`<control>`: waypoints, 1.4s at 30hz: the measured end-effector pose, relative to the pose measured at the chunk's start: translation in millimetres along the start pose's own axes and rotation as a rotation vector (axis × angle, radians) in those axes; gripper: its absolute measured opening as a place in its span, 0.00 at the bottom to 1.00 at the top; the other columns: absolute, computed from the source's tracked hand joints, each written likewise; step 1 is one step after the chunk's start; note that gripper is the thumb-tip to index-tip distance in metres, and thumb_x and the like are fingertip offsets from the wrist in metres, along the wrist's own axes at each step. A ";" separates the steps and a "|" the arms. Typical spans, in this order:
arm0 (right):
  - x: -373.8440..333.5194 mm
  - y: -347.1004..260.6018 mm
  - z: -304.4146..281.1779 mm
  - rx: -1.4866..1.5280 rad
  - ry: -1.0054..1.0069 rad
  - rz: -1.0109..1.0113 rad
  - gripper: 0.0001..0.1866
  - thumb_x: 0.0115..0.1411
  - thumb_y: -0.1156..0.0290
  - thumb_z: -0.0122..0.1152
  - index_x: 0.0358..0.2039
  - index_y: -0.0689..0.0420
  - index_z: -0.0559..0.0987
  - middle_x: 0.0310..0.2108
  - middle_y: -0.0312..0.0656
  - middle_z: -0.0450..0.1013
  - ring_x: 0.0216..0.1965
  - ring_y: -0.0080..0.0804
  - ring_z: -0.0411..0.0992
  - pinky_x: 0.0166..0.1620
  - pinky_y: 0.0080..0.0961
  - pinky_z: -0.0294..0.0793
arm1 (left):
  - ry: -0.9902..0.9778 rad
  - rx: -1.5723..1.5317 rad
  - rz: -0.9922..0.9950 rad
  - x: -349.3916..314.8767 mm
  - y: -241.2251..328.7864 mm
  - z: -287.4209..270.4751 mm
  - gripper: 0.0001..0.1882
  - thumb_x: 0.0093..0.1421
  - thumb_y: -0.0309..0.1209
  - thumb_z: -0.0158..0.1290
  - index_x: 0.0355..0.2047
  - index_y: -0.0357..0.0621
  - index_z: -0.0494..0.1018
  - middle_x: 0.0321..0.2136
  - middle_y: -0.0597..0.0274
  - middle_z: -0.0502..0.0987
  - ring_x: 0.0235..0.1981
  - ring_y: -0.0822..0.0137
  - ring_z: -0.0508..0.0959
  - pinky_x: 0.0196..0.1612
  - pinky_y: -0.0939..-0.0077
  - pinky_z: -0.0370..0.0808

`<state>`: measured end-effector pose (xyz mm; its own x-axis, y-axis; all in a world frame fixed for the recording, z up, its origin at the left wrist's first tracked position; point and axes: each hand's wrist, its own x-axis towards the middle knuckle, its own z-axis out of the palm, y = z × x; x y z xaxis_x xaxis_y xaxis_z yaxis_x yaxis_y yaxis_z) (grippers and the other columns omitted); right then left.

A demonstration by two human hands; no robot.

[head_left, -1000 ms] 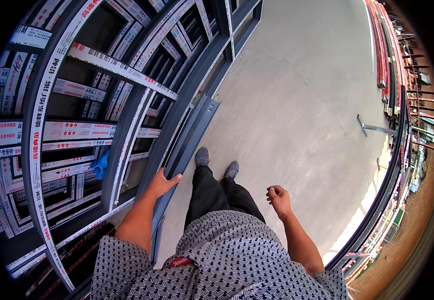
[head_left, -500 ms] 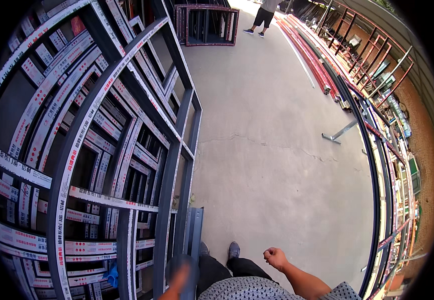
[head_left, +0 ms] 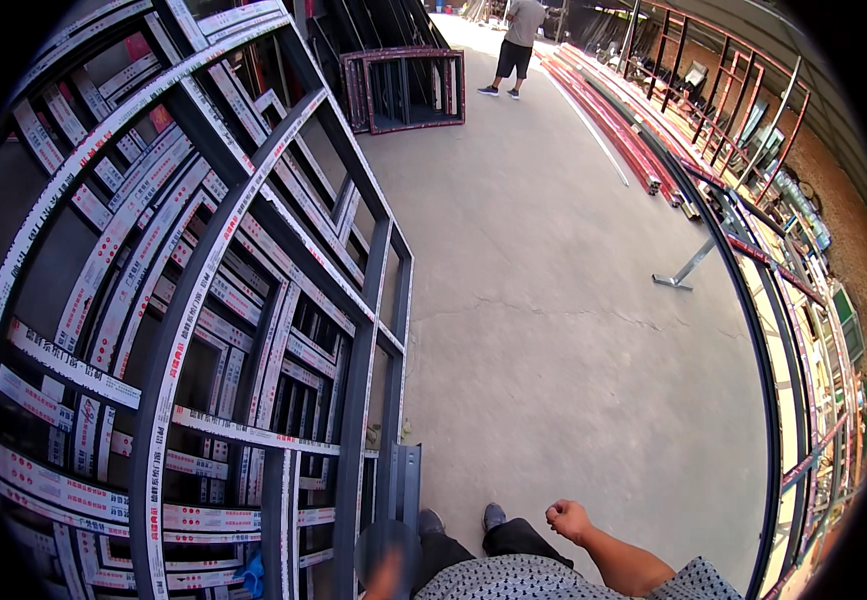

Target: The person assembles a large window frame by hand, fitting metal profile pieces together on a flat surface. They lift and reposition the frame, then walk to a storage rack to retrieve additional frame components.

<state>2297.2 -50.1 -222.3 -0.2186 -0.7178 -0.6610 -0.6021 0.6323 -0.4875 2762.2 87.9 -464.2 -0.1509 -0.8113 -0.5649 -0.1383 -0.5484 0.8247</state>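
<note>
Low at the left, my left hand (head_left: pixel 385 575) is smeared and partly covered by a dark, round, blurred shape (head_left: pixel 387 548). Its fingers cannot be made out, nor whether it grips anything. It is beside large grey metal window frames (head_left: pixel 159 440) with printed white film on their faces, which lean in a stack along the left. My right hand (head_left: pixel 568 520) hangs in front of my body over the concrete floor, fingers curled in, nothing visible in them. A grey metal channel (head_left: pixel 407 500) stands at the frames' near right edge.
Dark red frames (head_left: pixel 404 92) stand at the back, near a person (head_left: pixel 514 50) in dark shorts. Red-wrapped profiles (head_left: pixel 604 115) lie at the far right. Along the right runs a rack with a long dark bar (head_left: pixel 759 380) and a metal foot (head_left: pixel 684 270) sticking out. Blue plastic (head_left: pixel 253 575) lies low left.
The view has tipped up, so the frames, red stack and standing person sit lower in it. My right hand stays curled in front of me; my left stays low beside the frames.
</note>
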 end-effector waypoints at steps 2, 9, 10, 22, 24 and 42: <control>8.2 11.4 -0.6 0.019 -0.023 -0.009 0.13 0.63 0.65 0.58 0.35 0.62 0.83 0.29 0.41 0.81 0.30 0.29 0.79 0.36 0.30 0.80 | -0.051 -0.312 -0.258 -8.5 3.4 -2.6 0.29 0.83 0.44 0.33 0.76 0.41 0.57 0.73 0.54 0.65 0.72 0.62 0.67 0.74 0.66 0.62; 57.6 12.1 -14.3 -0.061 -0.107 -0.100 0.14 0.63 0.65 0.58 0.37 0.62 0.84 0.30 0.41 0.82 0.30 0.29 0.79 0.36 0.30 0.81 | 0.144 -0.398 -0.154 -34.7 5.3 29.1 0.34 0.79 0.53 0.37 0.72 0.41 0.62 0.68 0.53 0.70 0.69 0.59 0.68 0.72 0.64 0.62; 65.7 9.9 -17.7 -0.077 -0.125 -0.099 0.15 0.62 0.63 0.58 0.37 0.61 0.85 0.32 0.46 0.83 0.34 0.36 0.81 0.41 0.34 0.81 | 0.215 -0.205 -0.268 -40.7 16.1 31.2 0.37 0.76 0.58 0.38 0.68 0.39 0.66 0.65 0.51 0.72 0.67 0.58 0.71 0.69 0.63 0.64; 161.0 -90.8 -105.3 -0.231 -0.412 -0.506 0.13 0.70 0.69 0.54 0.35 0.64 0.81 0.26 0.34 0.76 0.27 0.22 0.71 0.32 0.26 0.73 | 0.523 0.009 -0.537 -91.7 251.6 150.9 0.47 0.61 0.77 0.50 0.38 0.36 0.81 0.34 0.50 0.83 0.39 0.62 0.80 0.45 0.63 0.75; 143.8 -117.7 -119.3 -0.281 -0.472 -0.596 0.12 0.72 0.69 0.55 0.38 0.65 0.81 0.26 0.34 0.75 0.27 0.20 0.70 0.32 0.24 0.72 | 0.502 0.037 -0.505 -92.7 289.9 160.2 0.52 0.59 0.80 0.47 0.43 0.35 0.81 0.39 0.44 0.83 0.44 0.54 0.82 0.48 0.58 0.76; -16.8 -214.4 39.5 -0.702 -0.965 -2.735 0.14 0.65 0.71 0.59 0.48 0.63 0.81 0.46 0.49 0.78 0.52 0.51 0.76 0.55 0.49 0.74 | 0.690 -0.200 -0.366 -163.4 307.7 323.3 0.54 0.55 0.78 0.51 0.48 0.29 0.83 0.51 0.35 0.82 0.54 0.40 0.82 0.58 0.51 0.76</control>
<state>2460.4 -162.1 -129.2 0.5555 0.7744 0.3029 0.8291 -0.5438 -0.1302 2427.8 117.2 -127.7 0.5172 -0.4799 -0.7086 0.1259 -0.7763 0.6176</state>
